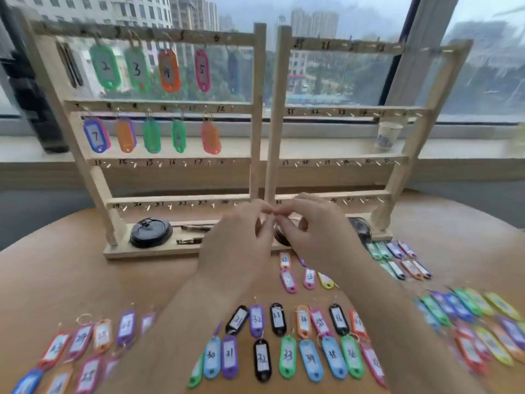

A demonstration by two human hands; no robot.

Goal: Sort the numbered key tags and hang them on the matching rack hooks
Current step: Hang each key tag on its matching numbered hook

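Key tags [311, 359]: most lie flat in rows on the wooden table [56, 280], along its near edge and right side. Others hang from the top two rails of the left rack [257, 109]; we read 2, 3, 5 and 7. The right rack [277, 109] stands just beside it. The left hand [241, 240] and right hand [315, 231] meet fingertip to fingertip, narrowly pinched; whatever is between them is too blurred for us to tell. A paper cup [387, 135] is on the sill.
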